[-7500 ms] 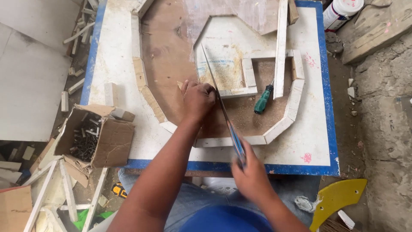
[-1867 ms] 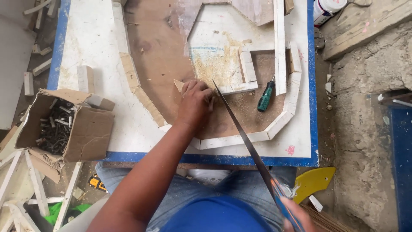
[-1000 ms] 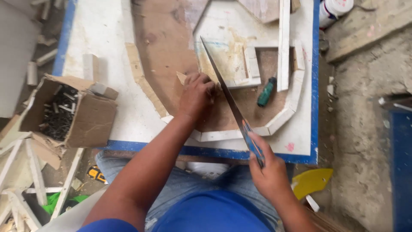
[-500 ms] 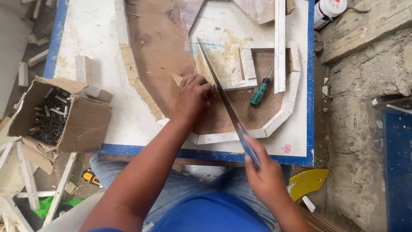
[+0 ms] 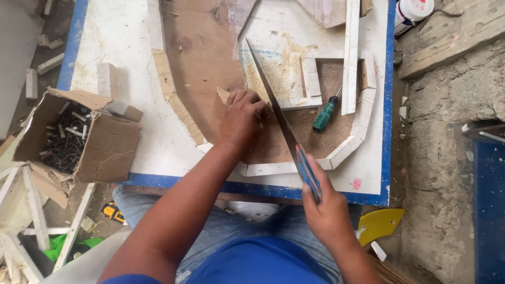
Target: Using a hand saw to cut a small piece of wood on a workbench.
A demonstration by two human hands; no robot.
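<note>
- We see a white table (image 5: 131,121) with a blue-painted edge, its top dusted with sawdust.
- On it lies a brown board (image 5: 200,63), bordered by pale wood strips laid end to end in an angled outline (image 5: 363,113).
- A long white strip (image 5: 350,52) lies upright across the far part, with a short piece (image 5: 310,76) just beside it.
- A green-handled screwdriver (image 5: 324,114) rests on the brown board near the strips.
- An open cardboard box (image 5: 79,137) of dark screws sits at the table's left edge, a small wood block (image 5: 107,79) beside it.
- A white tub (image 5: 413,13) stands past the far right corner.
</note>
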